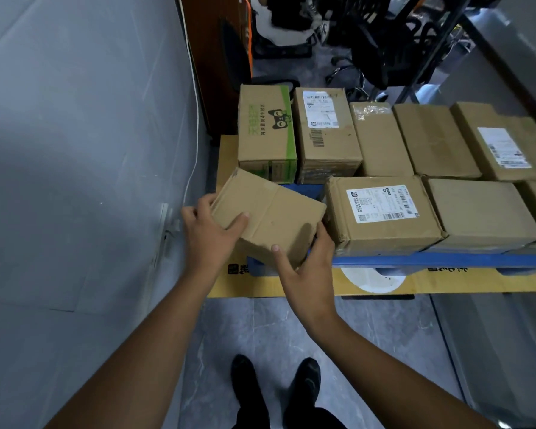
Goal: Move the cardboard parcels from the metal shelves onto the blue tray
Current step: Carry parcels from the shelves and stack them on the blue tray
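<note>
While both hands have it, the plain parcel [270,218] sits tilted over the near left corner of the blue tray [430,260]; can't tell if it's actually touching down. The left hand [212,233] grips its left corner, thumb lying across the top and fingers curled round the edge. The right hand [307,267] clamps the near right corner, thumb on top, fingers up the right side.

It's a tight spot. Just right of those fingers sits a labelled box [381,209], and right behind the parcel stands a green-printed box [266,131] with a taller labelled box [325,134] next to it. More brown parcels fill the tray rightwards in two rows. The tray rests on flattened yellow cardboard [291,286], with a grey wall and a white cable [195,119] on the left and black shoes [245,379] at the near edge.

For writing, the green-printed box has green Chinese characters and a black cat-face logo. The white shipping labels show barcodes, but the print is too small to read. The yellow cardboard has black characters along its near edge.
</note>
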### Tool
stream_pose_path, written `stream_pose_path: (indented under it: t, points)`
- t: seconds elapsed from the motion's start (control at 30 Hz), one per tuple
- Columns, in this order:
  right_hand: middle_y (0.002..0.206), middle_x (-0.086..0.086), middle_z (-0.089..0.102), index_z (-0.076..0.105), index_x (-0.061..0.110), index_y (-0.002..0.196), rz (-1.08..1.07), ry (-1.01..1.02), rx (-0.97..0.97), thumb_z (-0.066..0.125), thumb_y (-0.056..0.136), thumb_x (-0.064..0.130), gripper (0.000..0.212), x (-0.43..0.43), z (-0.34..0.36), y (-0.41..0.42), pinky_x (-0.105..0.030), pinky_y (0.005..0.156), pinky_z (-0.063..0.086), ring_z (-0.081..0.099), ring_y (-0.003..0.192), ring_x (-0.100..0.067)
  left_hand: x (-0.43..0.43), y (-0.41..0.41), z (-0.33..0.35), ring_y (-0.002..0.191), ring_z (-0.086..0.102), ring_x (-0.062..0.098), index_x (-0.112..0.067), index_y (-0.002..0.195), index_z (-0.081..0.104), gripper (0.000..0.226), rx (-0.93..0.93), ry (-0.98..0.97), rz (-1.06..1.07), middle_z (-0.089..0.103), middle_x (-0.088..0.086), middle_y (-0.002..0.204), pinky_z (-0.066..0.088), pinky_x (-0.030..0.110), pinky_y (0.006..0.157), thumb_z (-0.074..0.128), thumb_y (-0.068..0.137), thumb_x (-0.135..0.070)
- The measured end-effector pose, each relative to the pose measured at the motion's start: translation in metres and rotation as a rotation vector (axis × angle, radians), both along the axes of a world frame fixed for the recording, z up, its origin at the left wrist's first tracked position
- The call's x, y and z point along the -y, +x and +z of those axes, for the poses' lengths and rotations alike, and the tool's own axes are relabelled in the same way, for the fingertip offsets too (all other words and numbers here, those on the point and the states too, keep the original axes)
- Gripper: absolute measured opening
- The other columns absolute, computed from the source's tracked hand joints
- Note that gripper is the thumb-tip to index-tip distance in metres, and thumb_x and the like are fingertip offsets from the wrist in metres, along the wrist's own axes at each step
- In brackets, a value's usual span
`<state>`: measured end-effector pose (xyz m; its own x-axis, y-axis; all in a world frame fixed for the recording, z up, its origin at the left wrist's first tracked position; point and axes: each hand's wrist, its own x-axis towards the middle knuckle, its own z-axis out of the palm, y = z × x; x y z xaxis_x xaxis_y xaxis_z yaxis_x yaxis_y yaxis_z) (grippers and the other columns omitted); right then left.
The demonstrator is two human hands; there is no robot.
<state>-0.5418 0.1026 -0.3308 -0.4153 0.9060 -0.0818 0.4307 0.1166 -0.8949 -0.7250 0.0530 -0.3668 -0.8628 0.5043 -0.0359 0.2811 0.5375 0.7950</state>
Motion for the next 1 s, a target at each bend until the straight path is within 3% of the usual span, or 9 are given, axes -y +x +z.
stream_pose_path:
  t: [0.13, 0.2, 0.37, 0.47, 0.6, 0.87, 1.0]
  points:
    - [0.168, -0.008, 0.018, 0.014, 0.015, 0.163, 0.163, 0.221, 0.248, 0.065, 0.092, 0.055, 0.096, -0.018, 0.001, -0.005, -0.039, 0.122, 0.03, 0.018, 0.155, -0.024, -0.004, 0.022, 0.002, 0.093, 0.046, 0.014, -0.025, 0.114, 0.039, 0.071, 0.045, 0.022, 0.155, 0.032, -0.004, 0.119, 0.039, 0.024, 0.065, 0.083, 0.072, -0.062]
    - [0.168, -0.013, 0.018, 0.013, 0.013, 0.163, 0.228, 0.308, 0.356, 0.065, 0.092, 0.057, 0.098, -0.03, 0.002, -0.005, -0.043, 0.123, 0.025, 0.011, 0.157, -0.029, -0.007, 0.03, 0.002, 0.09, 0.047, 0.013, -0.021, 0.11, 0.039, 0.073, 0.09, 0.058, 0.207, 0.039, -0.004, 0.118, 0.037, 0.021, 0.061, 0.083, 0.07, -0.063]
    - [0.165, -0.015, 0.026, 0.021, 0.009, 0.162, 0.334, 0.419, 0.495, 0.066, 0.091, 0.059, 0.098, -0.061, 0.002, -0.002, -0.046, 0.125, 0.025, 0.018, 0.155, -0.03, -0.015, 0.042, 0.003, 0.084, 0.066, 0.018, -0.024, 0.107, 0.034, 0.073, 0.243, 0.111, 0.241, 0.063, -0.001, 0.102, 0.051, 0.035, 0.062, 0.081, 0.07, -0.066]
    - [0.162, -0.013, 0.032, 0.026, 0.009, 0.16, 0.367, 0.457, 0.511, 0.069, 0.09, 0.058, 0.096, -0.069, -0.001, -0.002, -0.05, 0.124, 0.025, 0.024, 0.153, -0.03, -0.02, 0.043, 0.006, 0.09, 0.065, 0.012, -0.03, 0.115, 0.035, 0.07, 0.256, 0.15, 0.201, 0.06, -0.012, 0.106, 0.046, 0.024, 0.062, 0.081, 0.073, -0.062]
    - [0.16, -0.013, 0.037, 0.029, 0.008, 0.16, 0.362, 0.504, 0.506, 0.068, 0.09, 0.057, 0.094, -0.073, -0.005, -0.004, -0.043, 0.128, 0.009, 0.025, 0.153, -0.031, -0.025, 0.038, 0.008, 0.095, 0.064, 0.007, -0.034, 0.12, 0.038, 0.069, 0.265, 0.15, 0.16, 0.059, -0.017, 0.111, 0.039, 0.012, 0.062, 0.081, 0.074, -0.062]
    - [0.155, -0.012, 0.042, 0.031, 0.008, 0.159, 0.356, 0.512, 0.47, 0.069, 0.089, 0.058, 0.094, -0.074, -0.004, -0.004, -0.04, 0.126, 0.005, 0.03, 0.15, -0.03, -0.025, 0.034, 0.004, 0.102, 0.066, 0.016, -0.028, 0.126, 0.041, 0.072, 0.278, 0.133, 0.124, 0.063, -0.006, 0.12, 0.049, 0.028, 0.072, 0.081, 0.076, -0.061]
    - [0.152, -0.009, 0.046, 0.033, 0.01, 0.158, 0.328, 0.494, 0.41, 0.065, 0.091, 0.059, 0.089, -0.081, 0.007, -0.004, -0.044, 0.127, 0.017, 0.037, 0.143, -0.026, -0.024, 0.025, 0.006, 0.105, 0.064, 0.016, -0.031, 0.122, 0.041, 0.064, 0.268, 0.137, 0.089, 0.06, -0.008, 0.121, 0.047, 0.026, 0.069, 0.077, 0.08, -0.062]
